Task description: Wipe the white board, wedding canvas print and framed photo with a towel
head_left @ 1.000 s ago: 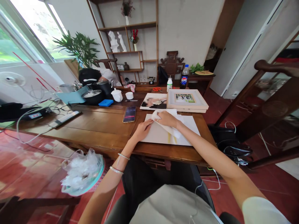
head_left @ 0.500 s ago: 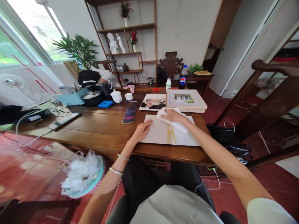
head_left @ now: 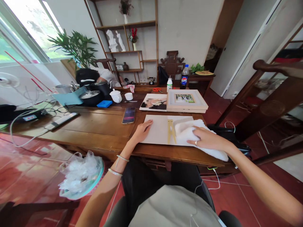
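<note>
A white board [head_left: 158,132] lies flat on the wooden desk [head_left: 99,129] in front of me. My left hand [head_left: 141,132] rests flat on the board's left edge, fingers stretched out. My right hand [head_left: 206,138] presses a white cloth [head_left: 189,132] onto the board's right end, near the desk's right edge. Part of the cloth trails under my forearm. A pale yellow strut [head_left: 170,130] lies on the board just left of the cloth.
Behind the board lie a white picture frame [head_left: 187,101], a photo print [head_left: 153,103] and a phone [head_left: 129,115]. Pots, cups, cables and a blue box [head_left: 104,103] fill the desk's left. A bin with plastic bags [head_left: 80,176] stands on the floor at the left. A wooden chair [head_left: 272,101] is at the right.
My right hand has swept the cloth from the board's far middle toward its near right end, uncovering the yellow strut. My left hand stayed on the board's left edge.
</note>
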The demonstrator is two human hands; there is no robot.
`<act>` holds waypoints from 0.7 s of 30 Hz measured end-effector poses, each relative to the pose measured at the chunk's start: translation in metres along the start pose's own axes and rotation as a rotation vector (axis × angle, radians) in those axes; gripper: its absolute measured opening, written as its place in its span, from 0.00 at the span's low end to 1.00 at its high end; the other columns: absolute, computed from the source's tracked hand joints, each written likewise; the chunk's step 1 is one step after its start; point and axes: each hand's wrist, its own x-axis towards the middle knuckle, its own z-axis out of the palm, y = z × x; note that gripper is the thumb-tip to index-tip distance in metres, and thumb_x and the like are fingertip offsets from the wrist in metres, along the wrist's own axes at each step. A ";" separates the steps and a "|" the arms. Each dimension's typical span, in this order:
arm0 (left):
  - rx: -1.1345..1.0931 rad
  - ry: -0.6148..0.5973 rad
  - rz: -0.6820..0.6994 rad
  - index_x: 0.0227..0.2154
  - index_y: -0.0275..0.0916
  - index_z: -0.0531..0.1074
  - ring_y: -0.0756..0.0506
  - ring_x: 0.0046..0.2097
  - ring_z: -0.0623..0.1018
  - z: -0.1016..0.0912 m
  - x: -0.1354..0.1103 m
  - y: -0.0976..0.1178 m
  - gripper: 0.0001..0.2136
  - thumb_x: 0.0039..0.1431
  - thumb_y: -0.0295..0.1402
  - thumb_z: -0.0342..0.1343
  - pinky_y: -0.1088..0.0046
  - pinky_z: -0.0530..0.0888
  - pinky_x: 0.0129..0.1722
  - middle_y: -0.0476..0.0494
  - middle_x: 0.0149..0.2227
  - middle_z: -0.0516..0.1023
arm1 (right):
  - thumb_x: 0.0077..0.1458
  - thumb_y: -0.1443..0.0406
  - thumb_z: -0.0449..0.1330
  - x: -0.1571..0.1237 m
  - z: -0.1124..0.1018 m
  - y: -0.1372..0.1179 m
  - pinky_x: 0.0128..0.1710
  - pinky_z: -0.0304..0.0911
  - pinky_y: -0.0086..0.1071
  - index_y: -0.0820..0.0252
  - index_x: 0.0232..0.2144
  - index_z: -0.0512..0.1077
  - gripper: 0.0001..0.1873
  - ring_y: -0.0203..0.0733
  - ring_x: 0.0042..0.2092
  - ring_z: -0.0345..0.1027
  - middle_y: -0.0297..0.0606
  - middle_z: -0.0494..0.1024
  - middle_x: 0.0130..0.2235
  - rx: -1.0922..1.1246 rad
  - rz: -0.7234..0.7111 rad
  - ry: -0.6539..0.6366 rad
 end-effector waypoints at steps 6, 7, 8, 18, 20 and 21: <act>0.035 -0.009 0.006 0.48 0.35 0.71 0.44 0.58 0.67 0.001 0.000 -0.001 0.17 0.59 0.30 0.43 0.61 0.62 0.60 0.40 0.55 0.70 | 0.50 0.53 0.56 0.012 -0.006 0.007 0.34 0.58 0.32 0.57 0.25 0.61 0.15 0.44 0.36 0.65 0.41 0.71 0.34 0.004 0.020 -0.046; 0.043 -0.011 0.007 0.48 0.35 0.71 0.44 0.58 0.67 0.001 0.000 -0.002 0.17 0.59 0.30 0.43 0.62 0.62 0.60 0.40 0.55 0.70 | 0.49 0.53 0.57 0.020 -0.006 0.012 0.33 0.58 0.32 0.58 0.25 0.61 0.15 0.45 0.35 0.65 0.42 0.71 0.34 0.002 0.036 -0.042; 0.049 -0.012 0.007 0.48 0.36 0.70 0.44 0.58 0.67 0.001 0.000 -0.002 0.17 0.60 0.30 0.43 0.62 0.61 0.60 0.41 0.55 0.70 | 0.48 0.54 0.57 0.030 -0.007 0.017 0.33 0.58 0.32 0.58 0.26 0.62 0.14 0.45 0.35 0.65 0.42 0.71 0.35 0.001 0.054 -0.038; 0.032 -0.001 0.017 0.48 0.36 0.70 0.44 0.58 0.67 0.000 -0.001 -0.004 0.17 0.60 0.30 0.43 0.62 0.62 0.60 0.42 0.55 0.70 | 0.48 0.61 0.56 0.075 -0.002 0.030 0.36 0.58 0.32 0.59 0.27 0.63 0.08 0.47 0.39 0.65 0.45 0.72 0.37 -0.002 0.091 0.052; 0.026 0.000 0.020 0.48 0.35 0.71 0.44 0.58 0.67 0.001 -0.001 -0.003 0.17 0.60 0.30 0.43 0.62 0.62 0.60 0.40 0.54 0.70 | 0.48 0.61 0.56 0.063 0.000 0.024 0.38 0.58 0.33 0.59 0.26 0.63 0.07 0.48 0.40 0.65 0.45 0.71 0.36 -0.045 0.051 0.056; 0.023 0.001 0.019 0.48 0.35 0.71 0.44 0.58 0.67 0.001 0.000 -0.003 0.17 0.60 0.30 0.43 0.62 0.62 0.60 0.40 0.54 0.70 | 0.48 0.61 0.56 0.055 0.001 0.020 0.38 0.58 0.33 0.59 0.26 0.64 0.08 0.48 0.40 0.65 0.45 0.71 0.36 -0.061 0.026 0.047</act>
